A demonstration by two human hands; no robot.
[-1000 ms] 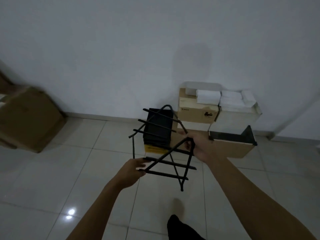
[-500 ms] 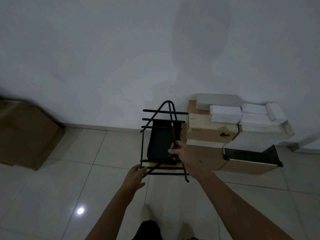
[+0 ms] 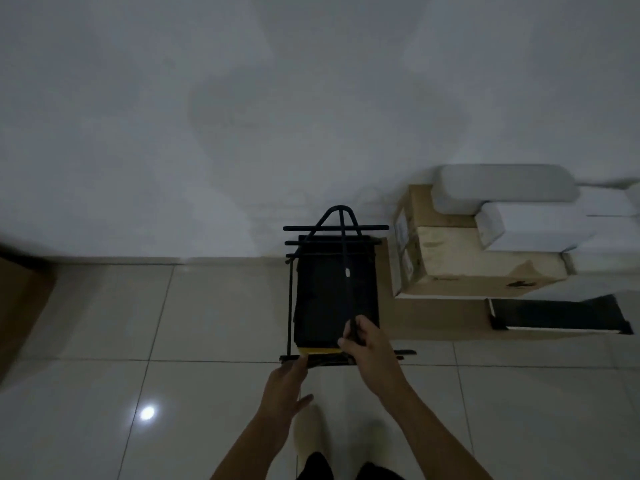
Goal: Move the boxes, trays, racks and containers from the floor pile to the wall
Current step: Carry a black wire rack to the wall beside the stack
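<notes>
The rack (image 3: 336,228) has come closer to the wall (image 3: 207,133) and now sits over the black box (image 3: 329,306). The right hand (image 3: 363,344) grips its middle rod; the left hand (image 3: 285,386), open, touches the bottom bar. This looks like the placing step: next, lower it squarely and release.

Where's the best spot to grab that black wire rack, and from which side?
Grab one thin bar. The black wire rack is all open rods, so fingers curl right round one. Come from the near side, like the right hand on the slanted rod: the wall is behind and cardboard boxes stand on its right. The left hand could steady the low front bar.
</notes>
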